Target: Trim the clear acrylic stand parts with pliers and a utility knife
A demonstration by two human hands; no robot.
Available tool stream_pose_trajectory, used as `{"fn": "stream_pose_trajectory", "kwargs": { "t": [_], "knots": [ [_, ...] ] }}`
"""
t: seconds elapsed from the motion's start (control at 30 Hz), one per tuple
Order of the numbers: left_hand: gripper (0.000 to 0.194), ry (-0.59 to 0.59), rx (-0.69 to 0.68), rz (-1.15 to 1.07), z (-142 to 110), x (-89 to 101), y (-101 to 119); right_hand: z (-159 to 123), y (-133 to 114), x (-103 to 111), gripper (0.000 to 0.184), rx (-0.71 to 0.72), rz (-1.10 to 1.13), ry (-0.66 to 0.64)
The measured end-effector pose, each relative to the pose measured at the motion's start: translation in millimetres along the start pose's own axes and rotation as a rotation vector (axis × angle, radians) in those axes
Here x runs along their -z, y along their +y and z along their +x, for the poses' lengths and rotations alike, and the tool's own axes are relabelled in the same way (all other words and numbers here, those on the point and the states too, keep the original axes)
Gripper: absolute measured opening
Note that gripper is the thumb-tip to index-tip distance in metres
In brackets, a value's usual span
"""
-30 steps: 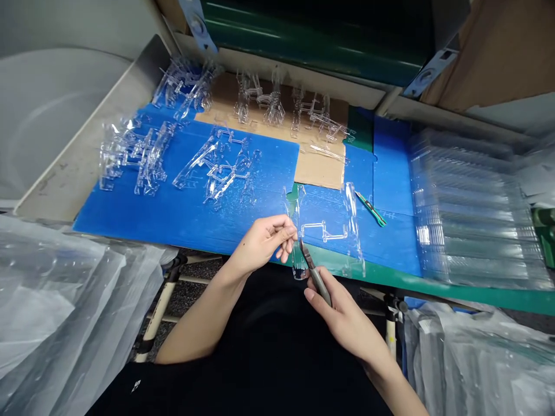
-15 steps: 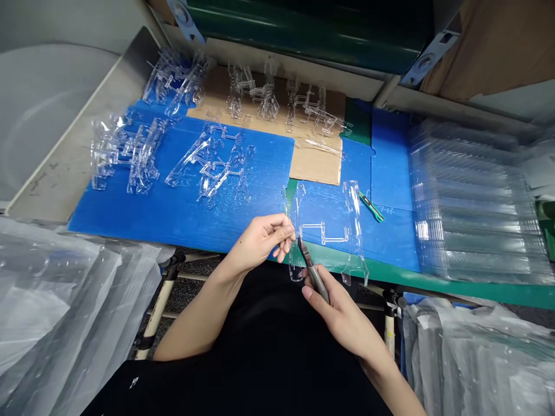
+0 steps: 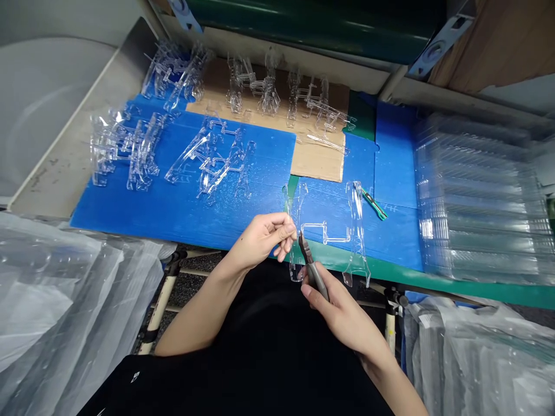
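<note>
My left hand is closed, its thumb and fingers pinching the left piece of a clear plastic molding. Two long flared pieces make up this molding, joined by a thin stepped runner. In my right hand is a pair of grey-handled cutting pliers, my fingers wrapped round the handles. The dark jaws point away from me and meet the runner's left end, close to my left fingertips. Whether the jaws are parted is too small to tell.
More clear moldings lie on the blue sheet and on the cardboard behind. A green utility knife rests right of the held molding. Stacked clear plastic trays stand at the right. Plastic-wrapped stacks flank me below the table.
The pliers' jaws have shifted very slightly at the runner's left end. Both hands keep their hold, and the view has moved a little.
</note>
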State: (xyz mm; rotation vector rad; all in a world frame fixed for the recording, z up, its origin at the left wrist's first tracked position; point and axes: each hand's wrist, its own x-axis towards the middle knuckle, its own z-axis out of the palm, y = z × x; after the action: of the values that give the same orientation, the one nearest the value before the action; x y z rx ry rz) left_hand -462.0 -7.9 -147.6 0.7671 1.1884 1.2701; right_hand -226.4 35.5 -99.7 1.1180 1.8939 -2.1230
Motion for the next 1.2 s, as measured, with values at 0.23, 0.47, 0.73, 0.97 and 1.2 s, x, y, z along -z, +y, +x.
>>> {"fn": "stream_pose_trajectory", "kwargs": {
  "t": [0.23, 0.47, 0.73, 0.97, 1.2],
  "knots": [
    [0.047, -0.029, 0.068, 0.075, 25, -2.5, -9, 23, 26, 6, 0.030, -0.042, 0.325, -0.020],
    [0.056, 0.012, 0.246, 0.561, 90, 3.6, -30, 54, 80, 16, 0.054, -0.030, 0.679, 0.010],
    [0.024, -0.177, -0.237, 1.196, 160, -54.1, 49, -14, 121, 28, 0.043, 0.041, 0.747, -0.081],
    [0.033, -0.997, -0.064, 1.381, 232, -167.9, 37, -21, 136, 40, 0.042, 0.086, 0.732, 0.000],
    [0.024, -0.765, -0.171, 1.296, 188, -110.9, 80, -20, 118, 34, 0.042, 0.109, 0.594, 0.037]
  ]
}}
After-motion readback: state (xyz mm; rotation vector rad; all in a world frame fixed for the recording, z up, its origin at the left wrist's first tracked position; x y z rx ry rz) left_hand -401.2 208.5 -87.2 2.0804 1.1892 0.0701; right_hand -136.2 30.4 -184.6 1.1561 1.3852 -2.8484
